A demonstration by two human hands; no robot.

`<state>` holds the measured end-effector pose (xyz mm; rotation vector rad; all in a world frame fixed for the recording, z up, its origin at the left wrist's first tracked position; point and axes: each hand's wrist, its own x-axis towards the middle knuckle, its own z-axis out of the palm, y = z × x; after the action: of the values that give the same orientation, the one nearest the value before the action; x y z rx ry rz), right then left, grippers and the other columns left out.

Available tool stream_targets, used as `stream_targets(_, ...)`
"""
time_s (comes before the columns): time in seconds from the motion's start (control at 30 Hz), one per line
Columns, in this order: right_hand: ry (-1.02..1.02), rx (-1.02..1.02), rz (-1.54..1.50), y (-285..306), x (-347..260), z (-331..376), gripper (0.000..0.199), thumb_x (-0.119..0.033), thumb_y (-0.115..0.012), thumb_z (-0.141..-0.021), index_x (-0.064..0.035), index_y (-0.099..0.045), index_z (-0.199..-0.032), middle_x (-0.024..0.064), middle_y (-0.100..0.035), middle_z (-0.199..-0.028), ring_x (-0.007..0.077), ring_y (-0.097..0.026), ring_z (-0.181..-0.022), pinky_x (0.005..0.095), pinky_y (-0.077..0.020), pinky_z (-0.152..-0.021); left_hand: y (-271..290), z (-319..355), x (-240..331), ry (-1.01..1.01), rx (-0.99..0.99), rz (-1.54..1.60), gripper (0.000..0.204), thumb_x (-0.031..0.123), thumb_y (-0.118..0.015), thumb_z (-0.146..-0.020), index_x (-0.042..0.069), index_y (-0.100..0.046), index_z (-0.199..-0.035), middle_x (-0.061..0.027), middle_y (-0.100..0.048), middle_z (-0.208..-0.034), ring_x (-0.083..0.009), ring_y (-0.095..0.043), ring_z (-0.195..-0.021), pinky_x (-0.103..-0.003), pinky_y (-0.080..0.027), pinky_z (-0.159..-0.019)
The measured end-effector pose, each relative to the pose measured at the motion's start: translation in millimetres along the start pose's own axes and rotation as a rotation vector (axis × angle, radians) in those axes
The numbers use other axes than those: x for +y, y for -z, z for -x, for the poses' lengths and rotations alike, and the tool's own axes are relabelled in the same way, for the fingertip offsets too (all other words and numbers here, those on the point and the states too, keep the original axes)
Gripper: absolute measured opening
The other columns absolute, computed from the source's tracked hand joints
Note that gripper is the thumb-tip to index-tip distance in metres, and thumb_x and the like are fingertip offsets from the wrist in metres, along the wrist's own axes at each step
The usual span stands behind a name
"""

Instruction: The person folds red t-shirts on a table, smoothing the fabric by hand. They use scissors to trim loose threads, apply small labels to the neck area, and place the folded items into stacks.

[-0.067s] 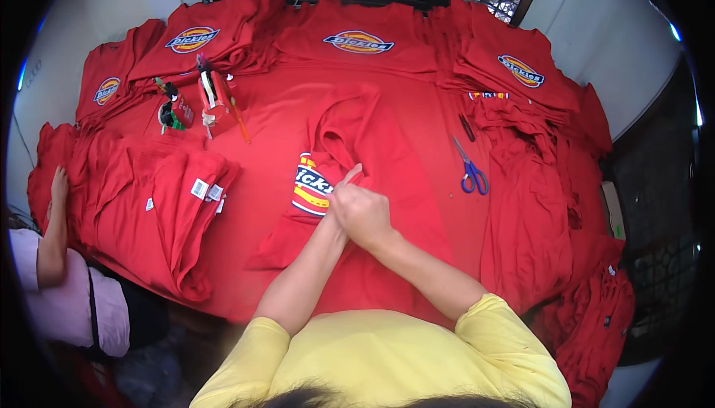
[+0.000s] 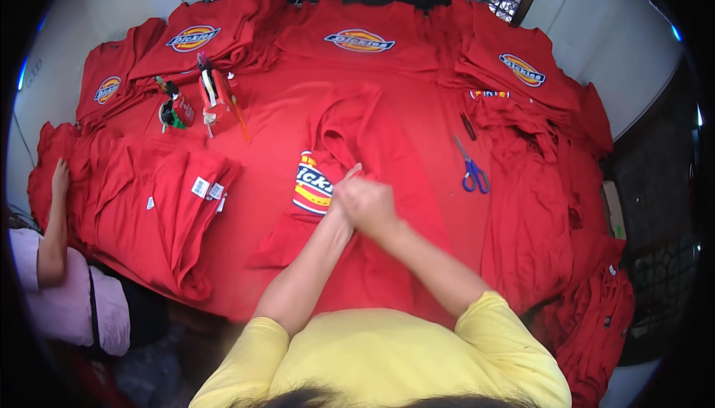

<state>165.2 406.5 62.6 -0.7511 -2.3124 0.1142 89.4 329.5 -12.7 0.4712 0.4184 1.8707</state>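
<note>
Just over the red garment (image 2: 408, 185), the hands (image 2: 368, 205) meet, the right blurred and curled closed, the left's grip hidden

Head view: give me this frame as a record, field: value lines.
Right hand: over the left hand, blurred; grip unclear
Left hand: partly hidden, at the red shirt
Red shirt: creased, on the red table, printed badge partly showing
Scissors: blue-handled, on the table, right of the shirt
Clothes: left pile, right pile
Co-worker: one hand at the left pile
</note>
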Motion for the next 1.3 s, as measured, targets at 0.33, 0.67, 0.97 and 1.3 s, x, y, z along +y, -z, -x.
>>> stream_targets(0.33, -0.100, 0.017, -0.022, -8, 8, 6, 0.012, -0.016, -0.060, -0.080, -0.0122, -0.057, -0.068, 0.0066, -0.055, -0.062, 0.0230, -0.059, -0.054, 0.0372, -0.0469, -0.047, -73, -12, 16, 0.165, 0.546, -0.246, 0.027, 0.033, -0.041, -0.098, 0.014, -0.060, -0.098, 0.0017, -0.056, -0.081, -0.0097, -0.056, -0.081, -0.027, -0.048, -0.076)
stream_targets(0.67, -0.370, 0.084, -0.762, 29, -4, 10, 0.044, -0.032, -0.049, -0.097, 0.0000, -0.042, -0.067, 0.0103, -0.034, -0.055, 0.0169, -0.036, -0.050, 0.0361, -0.0328, -0.050, -68, -8, 69, 0.016, 0.420, -0.445, 0.037, 0.037, -0.052, -0.095, 0.001, -0.061, -0.097, -0.0041, -0.062, -0.095, -0.0104, -0.057, -0.087, -0.025, -0.046, -0.077)
stream_targets(0.97, -0.435, 0.028, -0.815, 52, -10, 9, 0.044, -0.033, -0.051, -0.096, -0.0023, -0.040, -0.067, 0.0058, -0.032, -0.058, 0.0135, -0.033, -0.053, 0.0333, -0.0323, -0.049, -100, -3, 66, -0.054, 0.427, -0.567, 0.030, 0.035, -0.051, -0.096, 0.011, -0.062, -0.081, 0.0077, -0.039, -0.064, -0.0042, -0.041, -0.061, -0.021, -0.039, -0.061)
stream_targets(1.3, -0.191, -0.081, 0.061, 31, 67, 16, 0.023, -0.029, -0.060, -0.086, -0.0065, -0.060, -0.082, 0.0131, -0.060, -0.075, 0.0352, -0.060, -0.070, 0.0466, -0.0481, -0.063, -73, 58, 116, -0.025, 0.163, -1.354, 0.053, 0.032, -0.063, -0.087, -0.002, -0.050, -0.125, -0.0150, -0.053, -0.126, -0.0232, -0.046, -0.123, -0.035, -0.035, -0.103)
